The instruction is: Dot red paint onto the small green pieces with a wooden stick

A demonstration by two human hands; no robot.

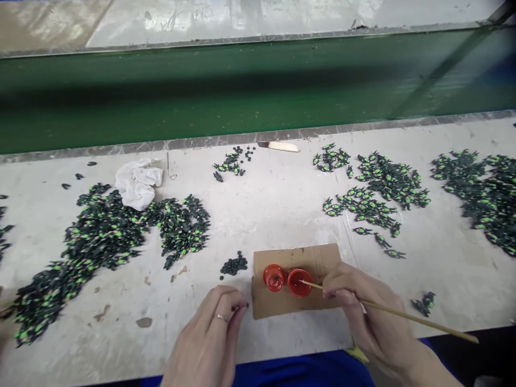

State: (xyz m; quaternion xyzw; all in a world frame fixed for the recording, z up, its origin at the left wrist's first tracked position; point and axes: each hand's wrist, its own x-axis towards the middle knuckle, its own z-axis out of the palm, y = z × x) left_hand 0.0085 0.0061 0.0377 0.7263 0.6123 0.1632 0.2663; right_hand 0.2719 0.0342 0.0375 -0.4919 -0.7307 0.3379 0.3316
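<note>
My right hand (366,306) grips a thin wooden stick (407,316), perhaps a brush, whose tip dips into a small red cup (299,282). Beside that cup stands another red cup (273,278), with a dark speck in its middle. Both cups rest on a piece of brown cardboard (270,310). Left of the cardboard, the thumb and forefinger of my left hand (209,336) are pinched together on a small dark piece, mostly hidden by the fingertips. A little pile of small black discs (234,265) lies just beyond this hand.
Heaps of small black-and-green figures (108,231) spread over the left, with more figures (389,180) on the right. A crumpled white cloth (139,183) touches the left heap. A white-handled knife (283,146) lies near the far edge, before a green belt (242,91).
</note>
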